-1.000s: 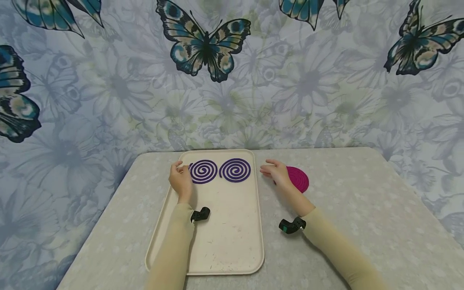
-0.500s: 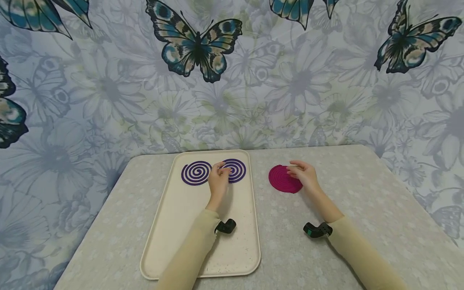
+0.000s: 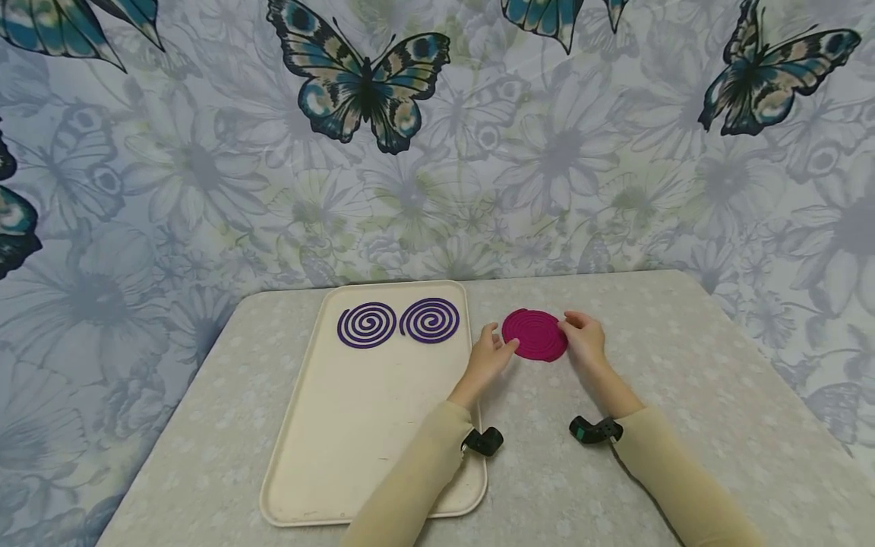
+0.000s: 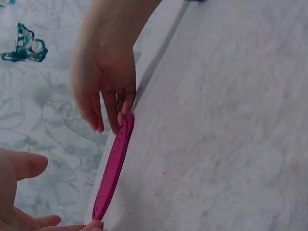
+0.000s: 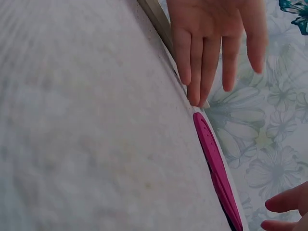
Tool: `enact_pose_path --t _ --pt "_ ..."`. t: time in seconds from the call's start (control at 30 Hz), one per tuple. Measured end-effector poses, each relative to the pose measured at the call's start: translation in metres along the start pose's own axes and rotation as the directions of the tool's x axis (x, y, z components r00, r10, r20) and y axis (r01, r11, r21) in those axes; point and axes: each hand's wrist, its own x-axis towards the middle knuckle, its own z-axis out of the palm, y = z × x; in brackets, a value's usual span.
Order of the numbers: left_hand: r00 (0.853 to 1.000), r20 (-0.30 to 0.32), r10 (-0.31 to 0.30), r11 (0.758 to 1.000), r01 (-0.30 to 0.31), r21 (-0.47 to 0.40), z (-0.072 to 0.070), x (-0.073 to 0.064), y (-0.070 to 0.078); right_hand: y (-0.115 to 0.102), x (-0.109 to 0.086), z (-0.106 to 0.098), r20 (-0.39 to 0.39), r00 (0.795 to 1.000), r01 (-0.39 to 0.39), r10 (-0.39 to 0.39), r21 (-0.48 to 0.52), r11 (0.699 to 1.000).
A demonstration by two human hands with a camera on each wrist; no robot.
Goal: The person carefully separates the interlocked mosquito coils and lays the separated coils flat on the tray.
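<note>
A flat, tightly wound magenta mosquito coil (image 3: pixel 540 336) lies on the table to the right of the tray. Its thin edge and ringed top show in the left wrist view, where the coil (image 4: pixel 114 166) stretches between both hands. My left hand (image 3: pixel 489 358) is at its left edge, fingers extended, thumb apart. Across from it, my right hand (image 3: pixel 586 343) has its fingertips right at the right edge. In the right wrist view the left fingers (image 5: pixel 209 67) point straight down towards the near tip of the coil. Neither hand is curled round it.
A cream tray (image 3: pixel 362 433) stands left of the coil, partly under my left forearm. Two purple spiral mosquito coils (image 3: pixel 431 323) lie side by side at its far end. A patterned wall (image 3: pixel 437 190) with butterflies rises behind the table (image 3: pixel 683 365).
My left hand has moved right, from the purple coils across the tray to the magenta coil. My right hand has shifted from over the coil to its right edge.
</note>
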Motion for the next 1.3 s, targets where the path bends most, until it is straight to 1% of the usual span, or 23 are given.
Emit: enact_pose_path --t 0.07,0.17,0.2,0.23,0.3,0.37,0.4,0.43,0.53,0.6,0.67,0.77,0.83,0.97,1.03,1.13,1.17,1.23,1.3 --pt "1.000 0.024 0.000 1.000 0.001 -0.025 0.004 0.000 -0.004 0.001 -0.002 0.003 -0.002 1.000 0.004 -0.004 -0.048 0.999" --pt "0.999 0.037 0.038 0.995 -0.034 -0.093 0.006 0.004 -0.012 0.002 -0.003 0.005 -0.009 0.999 0.030 -0.031 -0.112 0.993" --pt "0.997 0.028 0.077 0.991 -0.074 -0.115 0.008 0.007 -0.018 0.003 -0.003 0.005 -0.015 0.999 0.038 -0.040 -0.129 0.991" --pt "0.996 0.021 0.081 0.988 -0.078 -0.135 0.009 0.009 -0.020 0.003 -0.003 0.005 -0.018 0.999 0.043 -0.046 -0.134 0.990" --pt "0.997 -0.002 0.073 0.981 -0.072 -0.179 0.009 0.011 -0.022 0.001 -0.002 0.005 -0.003 0.999 0.050 -0.051 -0.135 0.990" --pt "0.999 -0.027 0.028 0.971 -0.034 -0.235 0.010 0.010 -0.020 0.000 -0.002 0.004 0.022 0.998 0.057 -0.055 -0.145 0.988" --pt "0.999 -0.039 0.007 0.963 -0.017 -0.270 0.010 0.009 -0.019 0.000 -0.002 0.004 0.037 0.998 0.053 -0.049 -0.130 0.990" --pt "0.998 -0.040 -0.046 0.953 0.032 -0.302 0.008 0.006 -0.013 -0.001 -0.001 0.004 0.052 0.998 0.044 -0.038 -0.122 0.992" --pt "0.994 -0.061 -0.086 0.930 0.058 -0.364 0.008 0.002 -0.008 -0.003 0.000 0.004 0.075 0.997 0.001 0.004 -0.064 0.998" --pt "0.992 -0.071 -0.101 0.924 0.068 -0.376 0.008 0.001 -0.007 -0.004 0.001 0.004 0.084 0.996 -0.039 0.038 0.004 0.999" --pt "0.991 -0.086 -0.101 0.926 0.062 -0.371 0.009 0.001 -0.007 -0.005 0.001 0.004 0.088 0.994 -0.076 0.070 0.067 0.995" --pt "0.990 -0.095 -0.104 0.924 0.061 -0.378 0.008 0.002 -0.007 -0.006 0.001 0.004 0.105 0.989 -0.118 0.102 0.159 0.980" --pt "0.989 -0.107 -0.098 0.924 0.051 -0.378 0.008 0.002 -0.008 -0.006 0.001 0.004 0.121 0.986 -0.135 0.114 0.186 0.973" --pt "0.986 -0.138 -0.096 0.922 0.036 -0.385 0.007 0.004 -0.010 -0.007 -0.001 0.003 0.166 0.977 -0.168 0.135 0.210 0.963" --pt "0.982 -0.155 -0.105 0.914 0.034 -0.405 0.007 0.004 -0.010 -0.008 -0.002 0.003 0.198 0.968 -0.200 0.154 0.245 0.949" --pt "0.977 -0.178 -0.114 0.893 0.022 -0.450 0.005 0.005 -0.008 -0.011 -0.004 0.001 0.254 0.952 -0.244 0.169 0.305 0.921" --pt "0.977 -0.182 -0.110 0.885 0.013 -0.465 0.002 0.002 -0.004 -0.013 -0.005 0.001 0.269 0.948 -0.253 0.168 0.323 0.912" --pt "0.975 -0.205 -0.090 0.878 -0.019 -0.479 0.000 0.001 -0.002 -0.019 -0.007 -0.001 0.286 0.945 -0.259 0.160 0.351 0.900" --pt "0.967 -0.241 -0.078 0.879 -0.048 -0.474 -0.004 0.001 0.000 -0.027 -0.010 -0.003 0.296 0.944 -0.256 0.147 0.371 0.893"
